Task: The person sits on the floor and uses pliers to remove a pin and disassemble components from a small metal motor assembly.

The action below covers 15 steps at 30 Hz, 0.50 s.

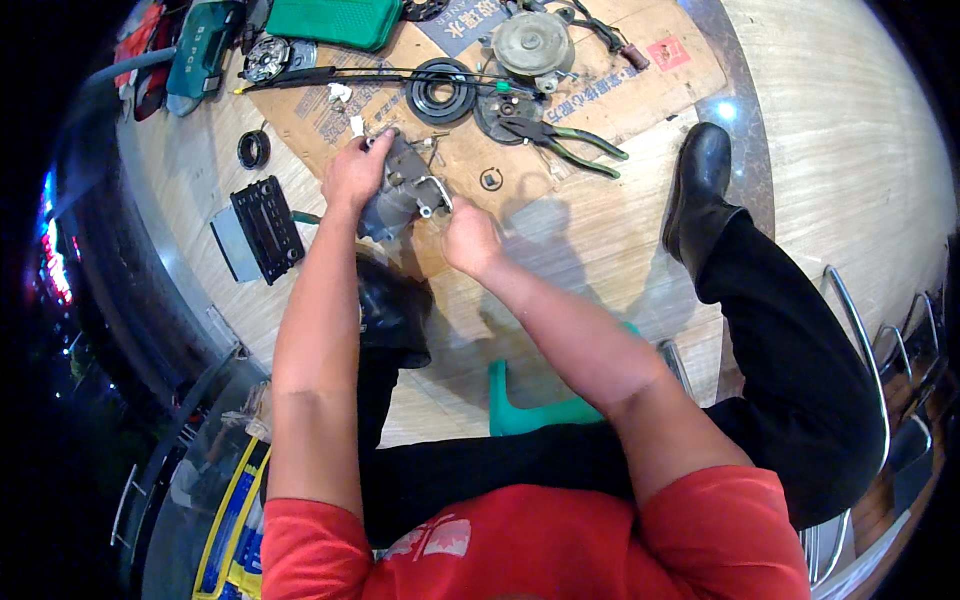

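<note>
A grey cast-metal housing with round ports, which looks like a car air-conditioning compressor, is in front of me at the near edge of the cardboard. My left hand grips its far left side, thumb stretched along the top. My right hand is closed at its right side, beside a thin, bent, silvery piece. What its fingers pinch is hidden. Right of the housing lies a small dark ring. Pliers with green handles rest farther right, by a black grooved pulley.
A round metal part and a green case sit on the cardboard. At left are a green power tool, a black ring and a car radio. My boot stands right; a green stool is near me.
</note>
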Motion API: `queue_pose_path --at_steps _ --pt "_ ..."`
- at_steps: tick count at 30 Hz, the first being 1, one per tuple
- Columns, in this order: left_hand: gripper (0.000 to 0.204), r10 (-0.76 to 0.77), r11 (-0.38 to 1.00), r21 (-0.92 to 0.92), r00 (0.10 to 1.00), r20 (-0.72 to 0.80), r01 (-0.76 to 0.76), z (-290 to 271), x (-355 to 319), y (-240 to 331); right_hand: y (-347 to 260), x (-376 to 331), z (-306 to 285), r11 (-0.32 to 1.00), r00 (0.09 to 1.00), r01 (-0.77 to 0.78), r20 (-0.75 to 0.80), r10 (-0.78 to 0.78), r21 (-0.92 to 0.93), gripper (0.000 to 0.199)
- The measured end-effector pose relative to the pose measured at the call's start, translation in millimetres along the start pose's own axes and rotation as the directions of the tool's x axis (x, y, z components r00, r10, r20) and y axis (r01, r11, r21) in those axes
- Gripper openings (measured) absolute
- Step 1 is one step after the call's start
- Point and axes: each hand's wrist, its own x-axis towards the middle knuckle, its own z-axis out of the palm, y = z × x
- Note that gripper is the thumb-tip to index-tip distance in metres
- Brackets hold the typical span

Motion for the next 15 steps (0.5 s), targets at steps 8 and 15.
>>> queue_pose_path --at_steps 8,15 --pt "0.08 -0.047 0.999 0.024 0.992 0.117 0.045 -8.2 -3.7 7.0 10.0 2.3 11.7 0.995 0.998 0.014 -0.063 -0.02 -0.101 0.025" --pt "0.073 -0.026 1.0 0.017 0.995 0.093 0.024 -9.7 -9.1 6.7 11.5 -2.2 16.0 0.979 0.986 0.049 -0.145 -0.079 -0.196 0.019"
